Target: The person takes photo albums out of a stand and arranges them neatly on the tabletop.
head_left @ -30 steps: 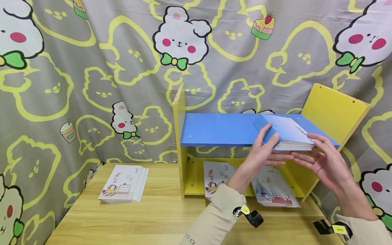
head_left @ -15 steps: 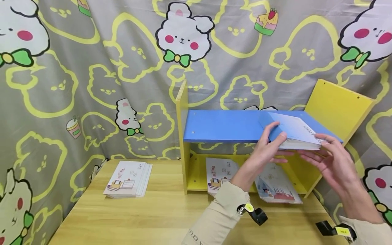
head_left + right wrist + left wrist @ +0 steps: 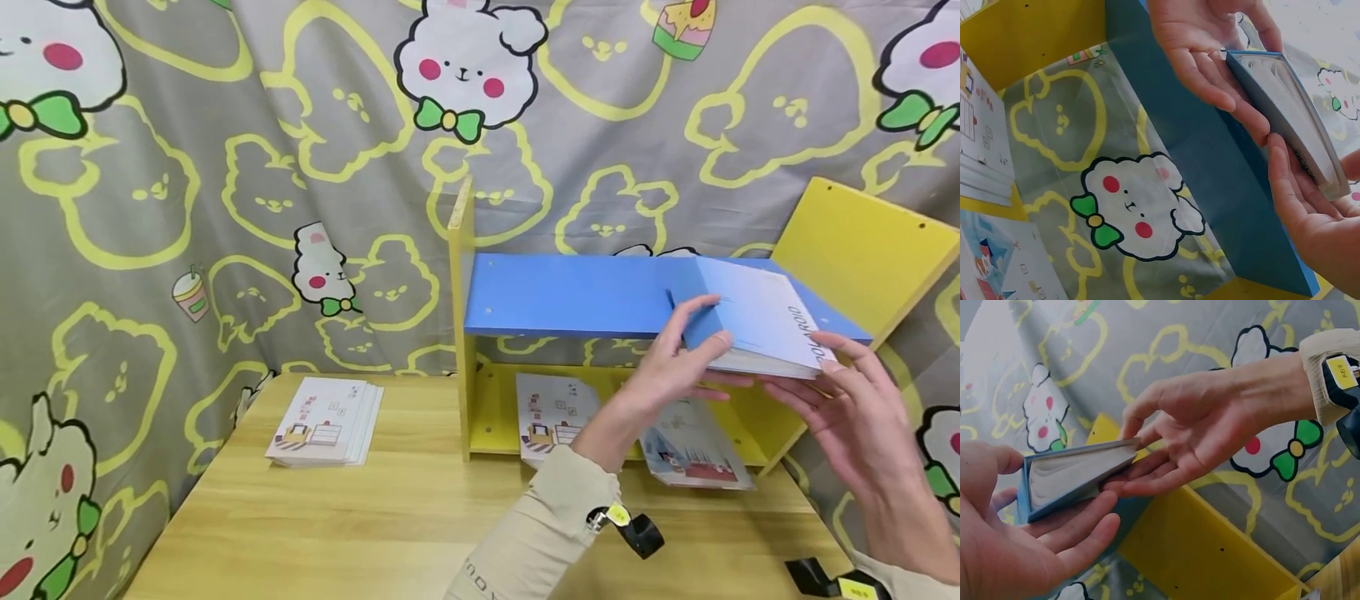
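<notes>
A thick photo album (image 3: 765, 312) with a blue-to-white cover lettered POLAROID is held level-ish in front of the blue shelf board (image 3: 570, 292). At its blue spine end, my left hand (image 3: 671, 371) grips it, with fingers underneath. My right hand (image 3: 855, 408) holds the opposite end, some fingers below and others at the cover's edge. The left wrist view shows the album (image 3: 1079, 472) edge-on, its pale page sleeves fanned a little between the covers. In the right wrist view, both hands support the album (image 3: 1285, 119) beside the blue board.
Yellow side panels (image 3: 870, 250) flank the shelf unit. On its yellow lower shelf (image 3: 487, 417) lie two illustrated stacks, the left one (image 3: 551, 408) and the right one (image 3: 693, 442), partly behind my left arm. Another stack (image 3: 318, 421) lies left on the wooden table (image 3: 360, 517). A patterned curtain hangs behind.
The head view has shifted, so the scene sits higher. The album has come slightly right and nearer, its cover turned more towards the camera. Both hands keep hold of it.
</notes>
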`<action>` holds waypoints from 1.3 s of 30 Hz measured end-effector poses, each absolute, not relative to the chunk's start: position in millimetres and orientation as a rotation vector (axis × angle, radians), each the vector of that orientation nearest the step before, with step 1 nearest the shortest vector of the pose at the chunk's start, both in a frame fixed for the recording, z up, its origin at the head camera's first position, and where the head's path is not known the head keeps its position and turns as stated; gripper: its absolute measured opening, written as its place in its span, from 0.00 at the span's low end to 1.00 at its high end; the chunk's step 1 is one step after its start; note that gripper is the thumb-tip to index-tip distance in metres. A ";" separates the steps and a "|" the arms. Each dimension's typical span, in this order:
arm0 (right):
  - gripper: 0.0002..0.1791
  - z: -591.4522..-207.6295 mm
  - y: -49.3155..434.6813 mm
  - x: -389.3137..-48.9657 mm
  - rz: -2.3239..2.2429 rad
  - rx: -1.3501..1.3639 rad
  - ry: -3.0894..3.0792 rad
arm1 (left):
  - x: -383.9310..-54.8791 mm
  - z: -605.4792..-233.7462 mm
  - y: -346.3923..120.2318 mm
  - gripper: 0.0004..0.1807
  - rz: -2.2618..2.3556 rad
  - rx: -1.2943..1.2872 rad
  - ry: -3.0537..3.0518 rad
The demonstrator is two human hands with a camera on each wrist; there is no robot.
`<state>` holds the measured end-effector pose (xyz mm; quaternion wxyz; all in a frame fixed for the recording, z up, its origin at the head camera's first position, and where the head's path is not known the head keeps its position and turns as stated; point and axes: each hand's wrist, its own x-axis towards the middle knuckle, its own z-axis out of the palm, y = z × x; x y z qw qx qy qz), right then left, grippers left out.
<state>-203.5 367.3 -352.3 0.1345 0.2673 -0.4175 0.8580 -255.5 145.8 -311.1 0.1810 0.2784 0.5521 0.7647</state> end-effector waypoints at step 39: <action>0.35 -374.5 356.2 -171.6 2.275 0.952 -1.038 | -230.6 -320.7 112.6 0.30 1.975 1.505 1.968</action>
